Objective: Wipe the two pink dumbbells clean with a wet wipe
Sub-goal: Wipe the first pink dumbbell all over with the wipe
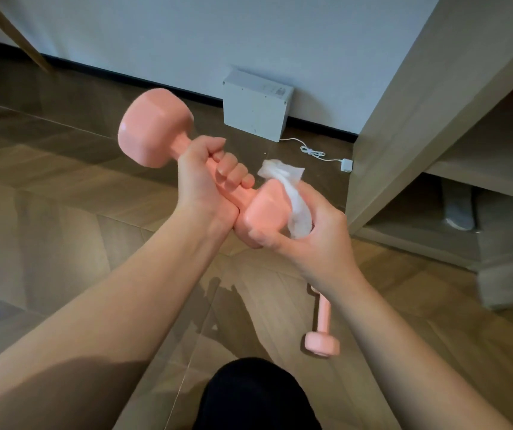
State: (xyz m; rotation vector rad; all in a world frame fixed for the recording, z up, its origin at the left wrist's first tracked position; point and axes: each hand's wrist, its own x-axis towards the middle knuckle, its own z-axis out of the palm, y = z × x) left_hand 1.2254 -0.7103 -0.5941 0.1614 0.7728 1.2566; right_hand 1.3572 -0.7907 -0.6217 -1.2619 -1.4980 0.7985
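Left hand [201,181]: I see it clenched round the handle of the dumbbell [153,128], held aloft and tilted.
Right hand [317,234]: grasps the wipe [295,209] against the near head.
Second dumbbell [322,336]: on the floor [63,197], below my right wrist.

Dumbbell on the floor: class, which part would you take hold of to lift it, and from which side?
Grip the thin bar of the dumbbell on the floor, coming down from above. It lies flat, so the bar's top is exposed, and the bar is far narrower than the round end, so fingers should wrap it.
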